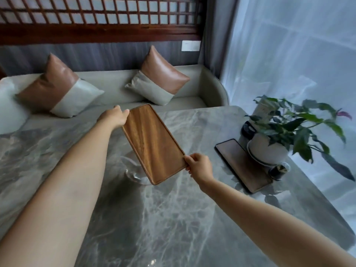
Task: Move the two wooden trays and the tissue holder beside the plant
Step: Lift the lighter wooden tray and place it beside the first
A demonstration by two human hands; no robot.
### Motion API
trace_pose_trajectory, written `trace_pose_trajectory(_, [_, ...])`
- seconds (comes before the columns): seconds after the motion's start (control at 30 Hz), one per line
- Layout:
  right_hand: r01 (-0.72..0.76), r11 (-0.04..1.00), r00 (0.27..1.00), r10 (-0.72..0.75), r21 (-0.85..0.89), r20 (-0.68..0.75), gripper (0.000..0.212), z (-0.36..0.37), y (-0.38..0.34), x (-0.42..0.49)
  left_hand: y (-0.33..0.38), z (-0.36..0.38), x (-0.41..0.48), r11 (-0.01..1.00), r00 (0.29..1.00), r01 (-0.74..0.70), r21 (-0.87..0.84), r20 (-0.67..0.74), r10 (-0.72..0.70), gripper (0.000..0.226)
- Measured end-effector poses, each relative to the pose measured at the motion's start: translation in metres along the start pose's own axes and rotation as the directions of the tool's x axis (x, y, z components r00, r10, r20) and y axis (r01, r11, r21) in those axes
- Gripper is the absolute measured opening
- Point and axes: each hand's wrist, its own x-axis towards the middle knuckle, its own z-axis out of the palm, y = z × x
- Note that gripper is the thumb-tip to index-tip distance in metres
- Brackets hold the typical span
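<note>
A long wooden tray hangs tilted above the marble table, held at both ends. My left hand grips its far left corner and my right hand pinches its near right edge. A second wooden tray lies flat on the table at the right, touching the white pot of the green plant. A pale upright box behind the leaves may be the tissue holder; I cannot tell for sure.
A clear glass object sits on the table under the held tray. Small dark items stand beside the pot. A grey sofa with two brown-and-grey cushions runs behind the table. A sheer curtain hangs at the right.
</note>
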Motion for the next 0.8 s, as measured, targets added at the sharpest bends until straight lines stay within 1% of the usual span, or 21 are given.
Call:
trace_pose_trajectory(0.17, [-0.040,0.998,0.986,0.031,-0.051,-0.167,0.031,-0.073,0.027,0.021,0.092,0.036,0.000,0.993,0.989,-0.116,-0.032,0.089,0.119,0.059])
trace_pose_trajectory(0.33, [-0.144,0.986,0.960,0.118,-0.085,-0.254,0.032,-0.124,0.070,0.033,0.158,0.089,-0.012,0.982,0.965,-0.188,-0.032,0.181,0.191,0.058])
trace_pose_trajectory(0.5, [-0.254,0.960,0.940,0.217,-0.118,-0.262,0.033,-0.150,0.113,0.041,0.192,0.143,-0.017,0.975,0.935,-0.220,-0.014,0.283,0.215,0.061])
trace_pose_trajectory(0.63, [-0.331,0.929,0.929,0.290,-0.168,-0.228,0.035,-0.157,0.143,0.045,0.203,0.183,-0.019,0.979,0.913,-0.202,0.016,0.364,0.183,0.063])
trace_pose_trajectory(0.8, [-0.423,0.888,0.897,0.382,-0.182,-0.222,0.036,-0.156,0.169,0.049,0.204,0.224,-0.019,0.985,0.896,-0.171,0.036,0.421,0.140,0.063])
